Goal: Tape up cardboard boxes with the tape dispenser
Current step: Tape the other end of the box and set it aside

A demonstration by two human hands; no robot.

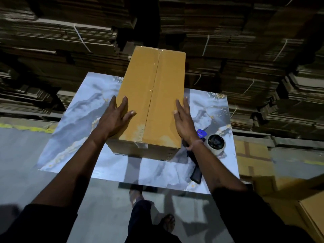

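A tall closed cardboard box (150, 95) lies lengthwise on the marble-patterned table (73, 130). Clear tape runs along its centre seam and down over the near end. My left hand (114, 118) rests flat on the box's left top edge, fingers straight, thumb on top. Against the right top edge lies my right hand (184, 120), its fingers straight too. The tape dispenser (214, 143), with a blue plate, a roll of clear tape and a black handle (196, 174), lies on the table just right of the box, partly hidden under my right wrist.
Strapped stacks of flattened cardboard (236, 50) wall the far side and both flanks. More cardboard boxes (254, 155) sit on the floor at the right. My feet (168, 223) stand on grey floor by the table's near edge.
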